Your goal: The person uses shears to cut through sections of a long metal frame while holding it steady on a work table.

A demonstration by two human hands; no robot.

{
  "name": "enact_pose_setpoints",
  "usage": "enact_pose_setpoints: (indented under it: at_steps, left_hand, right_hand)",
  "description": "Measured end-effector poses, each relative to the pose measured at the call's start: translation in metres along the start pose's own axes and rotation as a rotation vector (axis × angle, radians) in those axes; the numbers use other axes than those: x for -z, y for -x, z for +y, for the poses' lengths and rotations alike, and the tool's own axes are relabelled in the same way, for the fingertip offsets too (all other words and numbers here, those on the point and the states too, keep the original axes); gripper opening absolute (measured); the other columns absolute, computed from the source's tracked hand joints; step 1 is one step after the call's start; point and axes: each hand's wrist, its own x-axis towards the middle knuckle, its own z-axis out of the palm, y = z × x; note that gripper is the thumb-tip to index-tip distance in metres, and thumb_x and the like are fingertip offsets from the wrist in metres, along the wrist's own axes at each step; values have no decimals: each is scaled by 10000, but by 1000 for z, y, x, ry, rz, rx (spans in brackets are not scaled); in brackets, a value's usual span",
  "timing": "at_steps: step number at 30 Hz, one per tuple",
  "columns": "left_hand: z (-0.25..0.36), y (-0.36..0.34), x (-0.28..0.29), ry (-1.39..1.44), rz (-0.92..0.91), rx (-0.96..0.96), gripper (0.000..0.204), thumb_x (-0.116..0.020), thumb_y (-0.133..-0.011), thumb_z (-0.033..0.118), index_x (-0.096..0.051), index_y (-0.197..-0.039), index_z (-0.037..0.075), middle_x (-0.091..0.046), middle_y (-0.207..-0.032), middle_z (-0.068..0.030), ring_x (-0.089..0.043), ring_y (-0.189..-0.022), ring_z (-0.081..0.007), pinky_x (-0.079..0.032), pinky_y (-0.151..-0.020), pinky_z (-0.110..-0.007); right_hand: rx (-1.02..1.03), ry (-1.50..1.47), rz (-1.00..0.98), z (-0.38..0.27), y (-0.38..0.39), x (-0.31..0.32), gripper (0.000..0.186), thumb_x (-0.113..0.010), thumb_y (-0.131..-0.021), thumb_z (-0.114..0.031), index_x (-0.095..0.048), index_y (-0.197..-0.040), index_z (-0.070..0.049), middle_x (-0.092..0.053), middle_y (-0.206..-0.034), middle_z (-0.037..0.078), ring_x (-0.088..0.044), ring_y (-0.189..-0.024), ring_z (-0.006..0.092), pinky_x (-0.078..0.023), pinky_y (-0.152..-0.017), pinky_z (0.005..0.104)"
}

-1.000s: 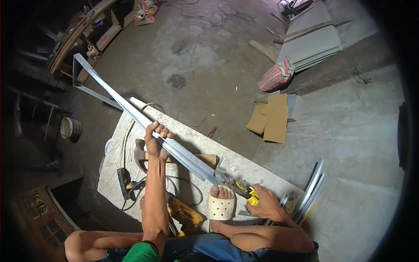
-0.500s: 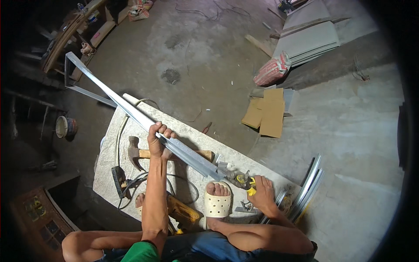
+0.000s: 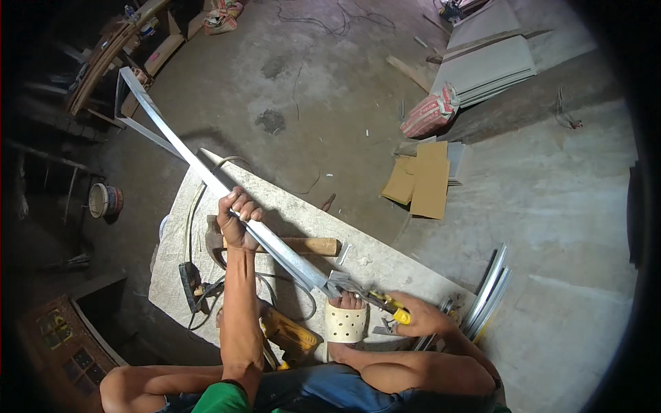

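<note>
My left hand [image 3: 239, 217] is wrapped around a long silver metal channel [image 3: 284, 255], which slants from the far left down toward my foot. Beyond the board, its far part joins a bent frame-like section. My right hand [image 3: 423, 316] grips yellow-handled metal snips [image 3: 398, 310], their jaws at the channel's near end; whether they bite into it I cannot tell. Under the channel, a claw hammer [image 3: 313, 246] with a wooden handle lies on the pale board [image 3: 385, 272]. My sandalled right foot [image 3: 345, 323] rests beside the snips.
A yellow power tool [image 3: 292, 336] lies between my legs, near a black cable and power strip [image 3: 188, 286]. More metal channels [image 3: 487, 292] lie at the right. Cardboard [image 3: 430, 179], a red-and-white sack [image 3: 430, 113] and stacked sheets [image 3: 485, 69] stand farther off; a bucket [image 3: 105, 199] is at left.
The snips have shifted left onto the channel's near end, and my right hand has turned and dropped slightly. My left hand moved a little left, while the channel's far end swung right and away.
</note>
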Motion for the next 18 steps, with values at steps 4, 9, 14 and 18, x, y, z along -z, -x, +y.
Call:
enact_pose_setpoints:
  at_steps: [4, 9, 14, 18]
  left_hand:
    - [-8, -4, -9, -7, -23, 11, 57, -491, -932, 139, -484, -922, 83, -515, -648, 60, -493, -536, -67, -408, -583, -289]
    - [-6, -8, -15, 62, -42, 38, 84, -492, -932, 160, -509, -916, 80, -538, -657, 38, -496, -532, -99, -446, -589, -324]
    - [-12, -9, -21, 57, -38, 29, 74, -503, -926, 141, -499, -918, 68, -535, -656, 43, -490, -527, -83, -419, -584, -303]
    - [-12, -7, -21, 41, -65, 9, 82, -517, -917, 131, -497, -926, 52, -530, -661, 44, -497, -540, -75, -396, -583, -289]
  right_hand:
    - [-131, 444, 440, 34, 3, -14, 794, -717, -614, -189, -402, -1322, -20, -486, -1188, 222, -441, -1153, 396, -298, -1017, 463]
    - [-222, 558, 631, 79, 6, -46, 806, -724, -611, -240, -396, -1307, 1, -473, -1120, 238, -429, -1104, 400, -280, -982, 503]
    - [-420, 636, 660, 84, -12, -75, 922, -764, -599, -368, -351, -1327, 19, -423, -1187, 237, -370, -1149, 397, -224, -988, 543]
    - [-503, 612, 489, 46, -18, -57, 1063, -795, -569, -466, -309, -1374, 29, -373, -1272, 281, -333, -1214, 431, -208, -985, 573]
